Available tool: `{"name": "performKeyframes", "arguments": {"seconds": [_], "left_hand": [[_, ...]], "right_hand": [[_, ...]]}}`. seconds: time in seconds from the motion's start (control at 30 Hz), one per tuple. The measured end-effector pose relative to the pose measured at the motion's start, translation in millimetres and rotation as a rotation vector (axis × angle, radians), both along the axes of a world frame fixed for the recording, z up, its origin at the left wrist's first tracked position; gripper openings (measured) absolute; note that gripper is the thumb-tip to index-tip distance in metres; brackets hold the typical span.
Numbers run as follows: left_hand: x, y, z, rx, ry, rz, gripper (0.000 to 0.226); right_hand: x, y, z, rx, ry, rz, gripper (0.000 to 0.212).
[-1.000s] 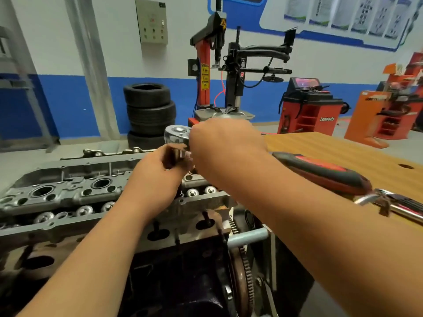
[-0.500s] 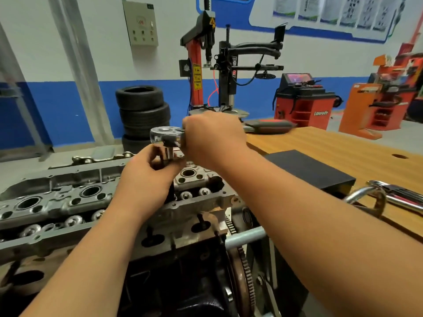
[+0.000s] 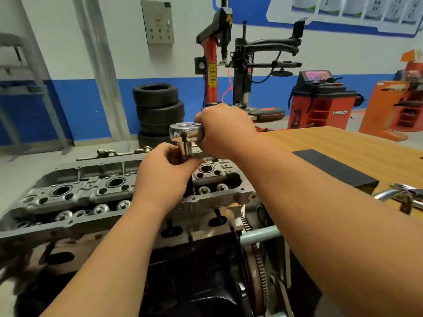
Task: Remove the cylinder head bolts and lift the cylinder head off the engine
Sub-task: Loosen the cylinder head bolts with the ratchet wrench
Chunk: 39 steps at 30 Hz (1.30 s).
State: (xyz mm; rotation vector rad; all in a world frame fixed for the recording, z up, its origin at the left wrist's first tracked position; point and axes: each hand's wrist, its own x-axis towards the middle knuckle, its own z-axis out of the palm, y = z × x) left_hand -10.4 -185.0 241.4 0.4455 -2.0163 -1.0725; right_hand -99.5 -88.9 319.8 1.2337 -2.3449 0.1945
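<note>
The grey aluminium cylinder head (image 3: 75, 193) lies across the dark engine block (image 3: 194, 282), with open spark plug wells and valve springs showing. A chrome ratchet wrench (image 3: 185, 131) stands over the head's right end on an upright socket extension (image 3: 186, 148). My right hand (image 3: 226, 129) grips the ratchet just behind its head, and the red and black handle (image 3: 270, 114) sticks out to the far right. My left hand (image 3: 164, 172) is closed around the extension below the ratchet. The bolt under the socket is hidden by my left hand.
A wooden bench (image 3: 343, 147) sits to the right with a black flat box (image 3: 334, 168) and chrome tools (image 3: 402, 195) at its near edge. The toothed flywheel (image 3: 256, 277) is at the block's right end. Stacked tyres (image 3: 158, 110), a tyre changer (image 3: 229, 65) and a red balancer (image 3: 320, 101) stand behind.
The ratchet handle has swung from the near right, over the bench, round to the far right behind my right hand. My left hand has stayed on the extension. The view has shifted slightly.
</note>
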Motion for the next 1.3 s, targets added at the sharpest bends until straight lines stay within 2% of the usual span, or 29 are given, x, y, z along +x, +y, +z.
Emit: {"name": "performKeyframes", "arguments": {"seconds": [0.03, 0.17, 0.3, 0.4, 0.47, 0.5, 0.57, 0.63, 0.7, 0.73, 0.8, 0.87, 1.0, 1.07, 1.17, 1.3], "left_hand": [[0.8, -0.5, -0.3, 0.011, -0.003, 0.005, 0.020], [-1.1, -2.4, -2.8, -0.043, -0.043, 0.043, 0.010], [-3.6, 0.1, -0.5, -0.002, -0.043, 0.094, 0.023], [-0.4, 1.5, 0.6, -0.007, -0.067, 0.067, 0.023], [1.0, 1.5, 1.9, -0.045, -0.132, -0.014, 0.010], [1.6, 2.9, 3.7, -0.082, -0.172, -0.045, 0.005], [-1.0, 5.7, 5.1, -0.152, -0.211, -0.020, 0.024], [-1.3, 3.5, 6.4, -0.147, -0.200, 0.039, 0.022], [-1.9, 4.4, 5.9, -0.126, -0.171, 0.057, 0.012], [-0.9, 4.5, 4.3, -0.133, -0.153, 0.057, 0.011], [2.1, 6.7, 2.6, -0.152, -0.121, 0.064, 0.010], [5.5, 10.2, 4.8, -0.136, -0.097, 0.055, 0.012], [5.9, 12.1, 0.8, -0.242, -0.087, 0.130, 0.023], [4.3, 12.4, 1.3, -0.186, -0.058, 0.149, 0.026], [3.3, 8.8, 3.8, -0.095, -0.047, 0.130, 0.013], [1.9, 6.8, 2.1, -0.056, -0.028, 0.093, 0.027]], "right_hand": [[5.3, -1.5, 1.8, 0.042, -0.009, -0.021, 0.007], [21.1, 2.0, -8.0, 0.064, 0.009, -0.138, 0.024], [2.0, 1.9, -6.4, -0.036, 0.140, -0.038, 0.012], [-4.6, 2.3, -1.9, 0.015, 0.063, 0.020, 0.013], [2.9, 2.1, 0.2, 0.077, -0.007, -0.035, 0.008], [8.7, 0.4, 0.0, 0.107, -0.018, -0.067, 0.016], [18.7, -1.1, -0.7, 0.128, -0.046, -0.091, 0.027], [16.7, -4.2, 2.6, 0.096, -0.024, -0.087, 0.029], [5.5, -1.0, 5.3, 0.045, 0.039, -0.007, 0.016], [0.5, 1.0, 6.9, 0.038, 0.029, 0.041, 0.006], [-4.0, 5.8, 8.1, 0.042, -0.010, 0.080, 0.011], [-1.4, 4.8, 8.7, 0.056, -0.054, 0.056, 0.005], [19.8, -5.6, 4.5, 0.165, -0.146, -0.071, 0.024], [19.5, -6.7, 8.5, 0.163, -0.156, -0.093, 0.025], [2.3, -2.9, 18.5, 0.215, -0.086, 0.032, 0.012], [-13.3, 1.0, 6.5, 0.113, 0.052, 0.122, 0.009]]}}
